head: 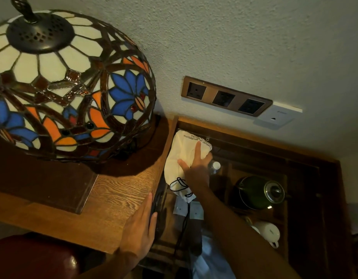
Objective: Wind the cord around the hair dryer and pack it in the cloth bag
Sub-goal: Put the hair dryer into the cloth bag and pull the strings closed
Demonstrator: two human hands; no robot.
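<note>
A cream cloth bag (181,156) with black print and a black drawstring lies on a low dark shelf beside the wooden table. My right hand (196,166) rests flat on the bag with straight, spread fingers. My left hand (139,228) lies flat against the table's right edge, fingers straight. The hair dryer itself is not plainly visible; a thin black cord (184,224) hangs down below the bag.
A large stained-glass lamp (69,87) stands on the wooden table (113,194). On the wall are a socket strip (226,96) and a white plate (274,117). A water bottle (215,167), a green kettle (258,192) and a white cup (267,232) sit to the right.
</note>
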